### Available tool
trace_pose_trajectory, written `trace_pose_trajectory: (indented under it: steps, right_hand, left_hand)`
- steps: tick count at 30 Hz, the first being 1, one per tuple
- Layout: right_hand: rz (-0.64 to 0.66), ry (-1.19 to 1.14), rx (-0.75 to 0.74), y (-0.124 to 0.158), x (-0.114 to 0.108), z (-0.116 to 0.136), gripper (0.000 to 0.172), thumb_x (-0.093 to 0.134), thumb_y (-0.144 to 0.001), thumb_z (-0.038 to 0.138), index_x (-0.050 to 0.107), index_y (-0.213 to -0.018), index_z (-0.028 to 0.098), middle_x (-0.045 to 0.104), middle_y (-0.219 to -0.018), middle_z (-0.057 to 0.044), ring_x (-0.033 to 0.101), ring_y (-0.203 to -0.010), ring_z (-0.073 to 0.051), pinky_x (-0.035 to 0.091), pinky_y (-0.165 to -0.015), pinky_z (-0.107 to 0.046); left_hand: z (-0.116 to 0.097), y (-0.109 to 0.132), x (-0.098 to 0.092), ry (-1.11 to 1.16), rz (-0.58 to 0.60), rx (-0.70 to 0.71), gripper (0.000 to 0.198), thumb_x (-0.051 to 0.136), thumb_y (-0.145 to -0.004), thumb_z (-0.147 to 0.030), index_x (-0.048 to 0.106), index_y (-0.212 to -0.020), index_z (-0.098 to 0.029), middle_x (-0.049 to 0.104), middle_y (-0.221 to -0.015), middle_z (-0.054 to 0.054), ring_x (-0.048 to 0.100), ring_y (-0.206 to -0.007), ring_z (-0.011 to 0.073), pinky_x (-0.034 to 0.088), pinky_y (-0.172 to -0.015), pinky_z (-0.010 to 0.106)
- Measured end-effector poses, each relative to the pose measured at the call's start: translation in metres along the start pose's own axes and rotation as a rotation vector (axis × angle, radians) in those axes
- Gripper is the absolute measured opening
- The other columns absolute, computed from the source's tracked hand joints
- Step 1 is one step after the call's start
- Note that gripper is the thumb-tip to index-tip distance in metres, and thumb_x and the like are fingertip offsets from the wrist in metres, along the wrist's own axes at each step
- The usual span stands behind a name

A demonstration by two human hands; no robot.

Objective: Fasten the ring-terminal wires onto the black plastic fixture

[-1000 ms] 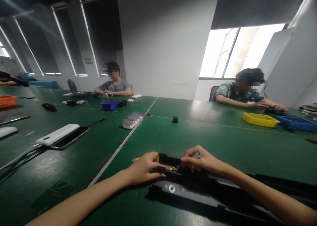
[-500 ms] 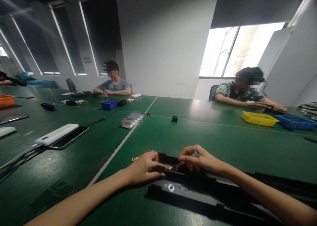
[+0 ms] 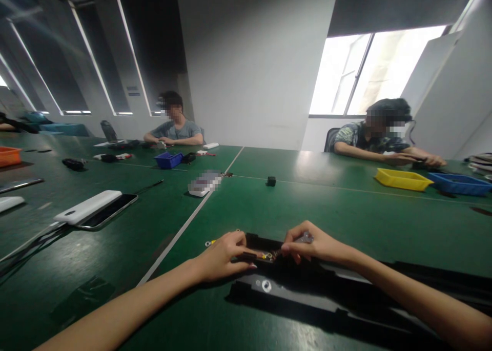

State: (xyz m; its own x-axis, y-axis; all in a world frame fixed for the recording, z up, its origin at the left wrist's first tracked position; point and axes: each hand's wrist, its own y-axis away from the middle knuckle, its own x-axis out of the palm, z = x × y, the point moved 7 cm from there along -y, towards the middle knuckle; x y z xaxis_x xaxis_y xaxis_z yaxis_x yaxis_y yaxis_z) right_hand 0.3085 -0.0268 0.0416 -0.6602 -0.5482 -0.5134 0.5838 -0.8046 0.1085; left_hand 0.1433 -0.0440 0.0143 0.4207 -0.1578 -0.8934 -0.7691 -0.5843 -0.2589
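Green table (image 3: pixel 226 315): carries everything noted below; a pale seam runs from its far edge toward the near left.

Black housing (image 3: pixel 300 302): on the near side of the table, right of the seam. Long axis runs roughly left to right, slanting nearer at the right; left end lies beside the left hand, right end runs out of view. Trough side faces up. Front and rear strips run alongside each other; whether one part or two, cannot tell.

Left hand (image 3: pixel 225 256): at the housing's left end, part closed, fingers bent. Closed over a dark wall there, thumb on the near side, index finger reaching along the inside. Pressure of the grip cannot be judged.

Right hand (image 3: pixel 309 244): above the trough, closed, thumb and fingers pinching a slim tool.

Yellow tray (image 3: pixel 403 183): toward the table's far right corner, its end next to a blue tray (image 3: pixel 457 188).

Slim tool (image 3: pixel 306 237): clear grey handle in the right hand, shaft pointing down and left; tip blurred.

Yellow-sleeved ring terminal (image 3: pixel 269 256): in the trough, just beside the left index fingertip, ring end pointing right. Contact with the tool unclear.

Second yellow terminal (image 3: pixel 210 243): just left of the left hand, ring pointing left.
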Motion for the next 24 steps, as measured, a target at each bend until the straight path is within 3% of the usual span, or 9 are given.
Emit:
trace_pose_trajectory:
  steps: [10,16,24]
  right_hand:
    - [-0.033,-0.046,-0.039,-0.0036,-0.0028,-0.0035,0.038,0.058,-0.078,0.048,0.068,-0.081,0.012,0.057,-0.051,0.0,0.043,-0.04,-0.006,0.032,-0.039,-0.017]
    - [-0.01,-0.034,-0.017,-0.0012,-0.0011,-0.0023,0.037,0.061,-0.076,0.047,0.066,-0.07,0.011,0.056,-0.05,-0.001,0.044,-0.042,-0.006,0.033,-0.04,-0.017]
    - [-0.002,-0.022,-0.005,-0.0009,-0.0004,0.0031,0.037,0.061,-0.075,0.046,0.066,-0.068,0.01,0.055,-0.049,0.0,0.043,-0.042,-0.006,0.033,-0.041,-0.017]
  left_hand:
    - [-0.0001,-0.0002,0.0005,-0.007,0.012,-0.005,0.029,0.054,-0.089,-0.036,0.06,-0.116,-0.028,0.047,-0.088,0.003,0.045,-0.082,0.0168,0.038,-0.071,0.026]
    - [0.0016,-0.0001,0.0008,0.004,-0.004,-0.007,0.03,0.054,-0.088,-0.037,0.06,-0.116,-0.028,0.047,-0.089,0.003,0.045,-0.081,0.0165,0.038,-0.071,0.026]
    - [0.0009,0.0005,0.0011,-0.01,-0.002,0.005,0.029,0.054,-0.089,-0.036,0.059,-0.116,-0.028,0.047,-0.088,0.003,0.045,-0.081,0.0164,0.038,-0.07,0.025]
